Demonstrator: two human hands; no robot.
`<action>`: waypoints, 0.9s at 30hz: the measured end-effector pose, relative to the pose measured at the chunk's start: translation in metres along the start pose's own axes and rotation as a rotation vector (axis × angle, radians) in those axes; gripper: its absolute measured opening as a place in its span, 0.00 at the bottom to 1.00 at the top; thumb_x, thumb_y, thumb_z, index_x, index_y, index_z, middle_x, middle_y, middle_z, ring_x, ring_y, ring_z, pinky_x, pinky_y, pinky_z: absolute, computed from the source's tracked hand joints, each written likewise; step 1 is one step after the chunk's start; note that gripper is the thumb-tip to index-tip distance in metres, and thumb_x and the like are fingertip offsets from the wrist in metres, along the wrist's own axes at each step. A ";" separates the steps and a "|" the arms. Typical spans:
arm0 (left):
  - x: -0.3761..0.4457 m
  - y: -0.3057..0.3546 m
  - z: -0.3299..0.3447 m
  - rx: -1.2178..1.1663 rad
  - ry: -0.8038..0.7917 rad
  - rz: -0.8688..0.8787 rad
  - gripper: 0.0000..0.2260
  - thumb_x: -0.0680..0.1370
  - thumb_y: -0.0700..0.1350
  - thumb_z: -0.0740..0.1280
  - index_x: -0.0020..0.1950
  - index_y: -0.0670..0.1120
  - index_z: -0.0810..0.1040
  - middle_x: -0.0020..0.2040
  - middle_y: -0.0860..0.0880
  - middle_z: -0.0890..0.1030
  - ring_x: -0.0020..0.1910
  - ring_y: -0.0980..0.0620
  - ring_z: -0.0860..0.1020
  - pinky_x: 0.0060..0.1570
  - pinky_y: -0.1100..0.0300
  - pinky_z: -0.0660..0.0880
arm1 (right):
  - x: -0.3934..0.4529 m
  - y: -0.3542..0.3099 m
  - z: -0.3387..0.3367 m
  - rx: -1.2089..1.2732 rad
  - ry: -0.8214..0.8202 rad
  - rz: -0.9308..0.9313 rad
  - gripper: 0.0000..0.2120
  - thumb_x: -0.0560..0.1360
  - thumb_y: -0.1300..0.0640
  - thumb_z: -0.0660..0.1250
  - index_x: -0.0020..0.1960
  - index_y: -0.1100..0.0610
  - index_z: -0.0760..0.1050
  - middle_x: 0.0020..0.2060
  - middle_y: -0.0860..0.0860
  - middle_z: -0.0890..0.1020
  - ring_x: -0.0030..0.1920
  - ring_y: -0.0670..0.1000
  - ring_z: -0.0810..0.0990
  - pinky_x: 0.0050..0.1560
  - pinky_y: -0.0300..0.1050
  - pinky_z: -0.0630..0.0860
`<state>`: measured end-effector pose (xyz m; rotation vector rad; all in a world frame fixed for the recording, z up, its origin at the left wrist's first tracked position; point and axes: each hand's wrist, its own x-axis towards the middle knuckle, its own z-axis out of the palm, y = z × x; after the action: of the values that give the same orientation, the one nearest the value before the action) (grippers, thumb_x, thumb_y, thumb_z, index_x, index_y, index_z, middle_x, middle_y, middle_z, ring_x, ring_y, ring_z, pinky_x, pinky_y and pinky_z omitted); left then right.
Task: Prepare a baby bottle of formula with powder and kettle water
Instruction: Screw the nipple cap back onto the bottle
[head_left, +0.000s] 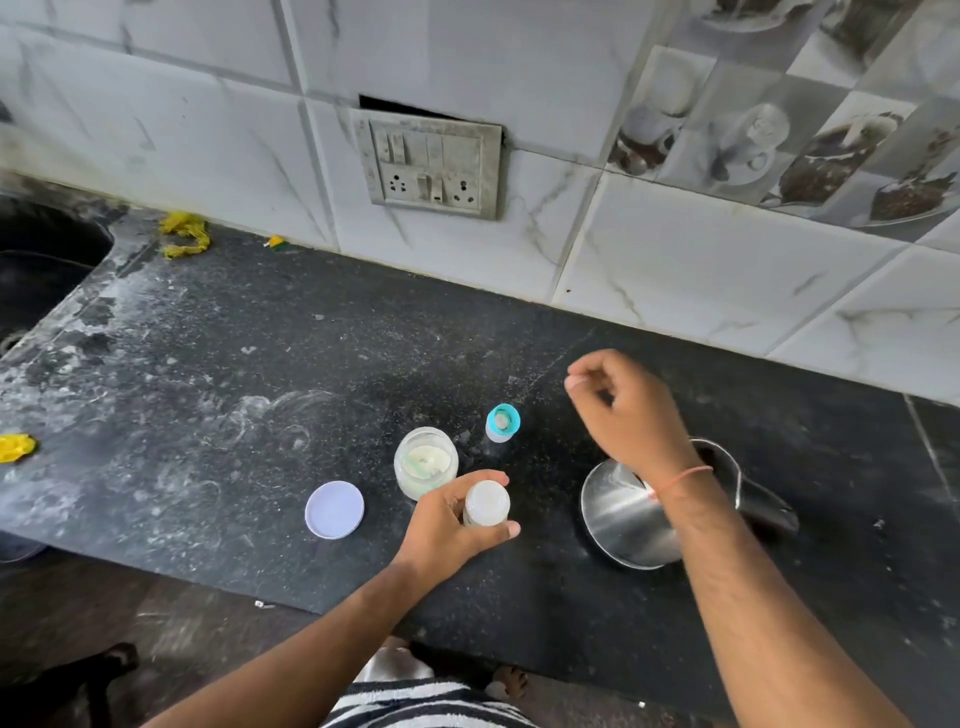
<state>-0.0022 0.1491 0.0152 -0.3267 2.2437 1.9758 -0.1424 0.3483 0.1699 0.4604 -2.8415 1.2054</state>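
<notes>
On counter (260, 364): bottle (486, 503) upright, mouth up, in L hand (451, 525).

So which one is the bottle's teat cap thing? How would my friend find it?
Start at the switch plate on the tiled wall and come straight down onto the black counter. Just past the open powder jar stands a small cap, apart from everything else. It is the only thing with a bright turquoise ring; the jar, the bottle and the flat round lid are all whitish.
</notes>
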 end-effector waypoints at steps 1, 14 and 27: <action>-0.001 -0.001 -0.005 0.005 -0.001 0.003 0.25 0.70 0.53 0.87 0.66 0.60 0.85 0.63 0.60 0.87 0.64 0.54 0.85 0.68 0.55 0.80 | 0.004 0.001 0.017 -0.041 -0.047 0.016 0.04 0.82 0.54 0.73 0.56 0.50 0.83 0.50 0.42 0.86 0.51 0.43 0.85 0.55 0.40 0.81; -0.020 -0.025 -0.047 0.109 -0.026 -0.024 0.27 0.70 0.54 0.87 0.67 0.60 0.85 0.65 0.64 0.85 0.68 0.59 0.83 0.72 0.52 0.80 | 0.020 0.039 0.143 -0.397 -0.380 0.193 0.40 0.77 0.49 0.80 0.84 0.51 0.66 0.78 0.53 0.72 0.74 0.60 0.75 0.74 0.55 0.75; -0.016 -0.025 -0.041 0.068 -0.054 -0.013 0.25 0.71 0.49 0.87 0.66 0.58 0.86 0.64 0.62 0.86 0.67 0.57 0.83 0.68 0.62 0.78 | 0.016 0.049 0.134 -0.336 -0.225 0.183 0.31 0.78 0.53 0.79 0.78 0.54 0.75 0.72 0.53 0.81 0.70 0.56 0.81 0.71 0.53 0.78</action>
<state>0.0216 0.1069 0.0008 -0.2759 2.2637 1.8733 -0.1583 0.2817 0.0441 0.3457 -3.2525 0.7040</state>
